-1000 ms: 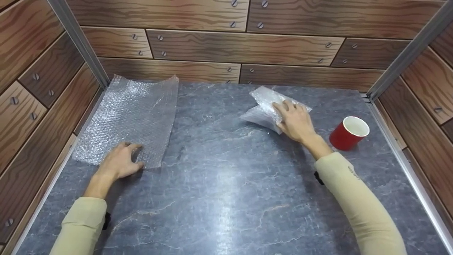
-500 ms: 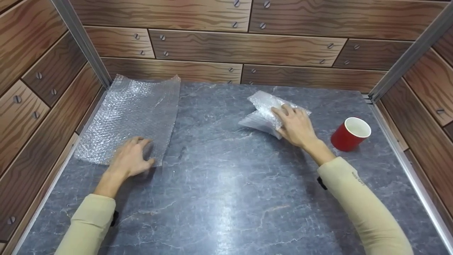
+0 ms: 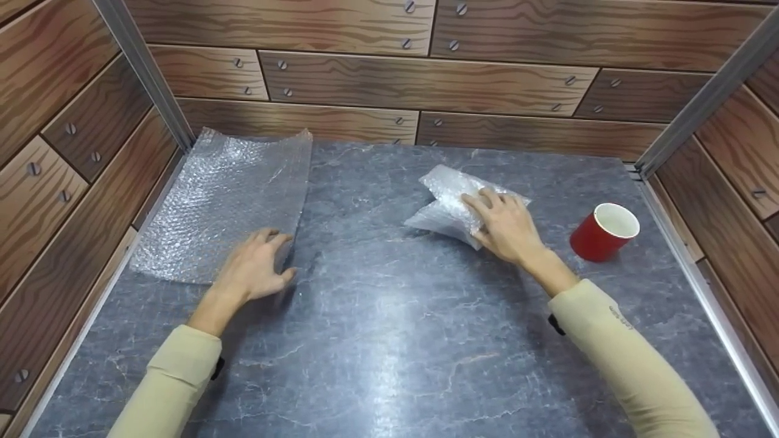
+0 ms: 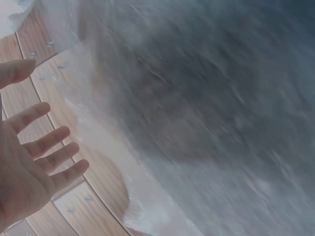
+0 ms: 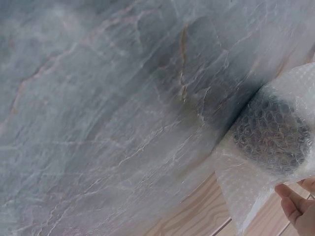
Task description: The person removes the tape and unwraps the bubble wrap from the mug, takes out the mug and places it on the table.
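In the head view, a flat sheet of bubble wrap (image 3: 231,188) lies at the table's left. My left hand (image 3: 255,264) is over its near right corner, fingers spread and holding nothing. The left wrist view shows this hand's palm (image 4: 22,172) with the fingers apart. Toward the back right, my right hand (image 3: 505,228) grips a folded bubble wrap bundle (image 3: 447,204) between thumb and fingers. In the right wrist view the bundle (image 5: 270,132) has a dark rounded patch showing through the bubbles; what makes it I cannot tell.
A red cup (image 3: 591,238), white inside, stands right of my right hand; no handle shows. The grey marbled table (image 3: 365,340) is bounded by wood-patterned walls (image 3: 341,79) at the back and sides, with metal posts at the corners.
My left hand has moved right, across the near edge of the flat sheet. My right hand has drawn the bundle a little nearer and slightly left. The cup stays put.
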### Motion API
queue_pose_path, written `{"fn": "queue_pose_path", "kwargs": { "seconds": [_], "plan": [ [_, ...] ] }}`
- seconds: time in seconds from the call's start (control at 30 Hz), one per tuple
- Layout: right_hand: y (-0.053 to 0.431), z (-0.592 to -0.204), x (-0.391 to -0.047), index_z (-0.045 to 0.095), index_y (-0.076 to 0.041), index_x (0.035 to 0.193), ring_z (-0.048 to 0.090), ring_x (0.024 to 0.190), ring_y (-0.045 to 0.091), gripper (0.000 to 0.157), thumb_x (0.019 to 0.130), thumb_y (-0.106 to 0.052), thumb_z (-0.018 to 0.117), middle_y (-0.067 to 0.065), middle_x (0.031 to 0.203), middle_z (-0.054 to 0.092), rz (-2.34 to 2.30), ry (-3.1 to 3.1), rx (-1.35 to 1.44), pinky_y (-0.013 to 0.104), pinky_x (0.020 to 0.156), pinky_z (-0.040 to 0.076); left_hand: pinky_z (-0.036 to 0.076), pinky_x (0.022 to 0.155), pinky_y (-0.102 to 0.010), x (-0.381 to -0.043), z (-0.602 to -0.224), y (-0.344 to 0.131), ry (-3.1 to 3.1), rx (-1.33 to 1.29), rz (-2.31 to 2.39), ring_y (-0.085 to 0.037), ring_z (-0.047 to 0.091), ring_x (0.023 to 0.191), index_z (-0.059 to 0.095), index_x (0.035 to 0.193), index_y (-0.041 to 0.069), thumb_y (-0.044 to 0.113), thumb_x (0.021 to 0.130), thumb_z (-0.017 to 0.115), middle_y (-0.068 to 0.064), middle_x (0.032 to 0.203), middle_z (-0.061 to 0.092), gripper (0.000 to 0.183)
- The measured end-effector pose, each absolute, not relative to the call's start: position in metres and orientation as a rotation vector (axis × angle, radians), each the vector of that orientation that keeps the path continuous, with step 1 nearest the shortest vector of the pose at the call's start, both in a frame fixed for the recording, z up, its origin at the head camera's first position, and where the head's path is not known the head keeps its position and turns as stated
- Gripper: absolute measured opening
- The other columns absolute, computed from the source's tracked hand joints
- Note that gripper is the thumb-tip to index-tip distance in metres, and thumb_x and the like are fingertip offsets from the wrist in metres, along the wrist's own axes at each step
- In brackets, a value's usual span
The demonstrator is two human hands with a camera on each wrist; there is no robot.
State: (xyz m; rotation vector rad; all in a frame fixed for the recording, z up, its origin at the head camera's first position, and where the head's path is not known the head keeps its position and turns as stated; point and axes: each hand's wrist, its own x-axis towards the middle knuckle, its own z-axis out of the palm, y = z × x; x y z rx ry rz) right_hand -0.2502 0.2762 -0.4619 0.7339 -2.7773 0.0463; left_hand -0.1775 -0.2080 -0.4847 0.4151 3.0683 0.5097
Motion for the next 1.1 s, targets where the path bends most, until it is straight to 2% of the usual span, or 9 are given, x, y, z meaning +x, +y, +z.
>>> {"fn": "queue_pose_path", "kwargs": {
  "seconds": [0.3, 0.67, 1.1],
  "plan": [
    [0.273, -0.462, -0.237, 0.049, -0.019, 0.155, 0.060, 0.125, 0.054, 0.075, 0.089, -0.034, 0.082, 0.025, 0.151, 0.055, 0.046, -2.788, 0.765, 0.068, 0.114, 0.045, 0.045, 0.117, -0.068, -0.179, -0.484, -0.177, 3.104, 0.546, 0.500, -0.046, 0.052, 0.143, 0.056, 0.151, 0.013, 0.038, 0.087, 0.075, -0.023, 0.156, 0.052, 0.071],
    [0.264, -0.461, -0.228, 0.050, -0.021, 0.155, 0.061, 0.125, 0.053, 0.075, 0.088, -0.035, 0.083, 0.023, 0.152, 0.055, 0.055, -2.783, 0.799, 0.068, 0.113, 0.045, 0.048, 0.116, -0.063, -0.182, -0.484, -0.147, 3.115, 0.723, 0.465, -0.046, 0.054, 0.141, 0.059, 0.149, 0.014, 0.041, 0.088, 0.076, -0.022, 0.152, 0.056, 0.069],
    [0.257, -0.464, -0.216, 0.053, -0.022, 0.153, 0.062, 0.122, 0.051, 0.076, 0.085, -0.034, 0.084, 0.021, 0.148, 0.058, 0.072, -2.720, 0.864, 0.065, 0.110, 0.047, 0.046, 0.120, -0.059, -0.190, -0.482, -0.115, 3.143, 0.958, 0.512, -0.043, 0.056, 0.140, 0.058, 0.148, 0.014, 0.043, 0.088, 0.075, -0.021, 0.151, 0.056, 0.069]
  ]
}}
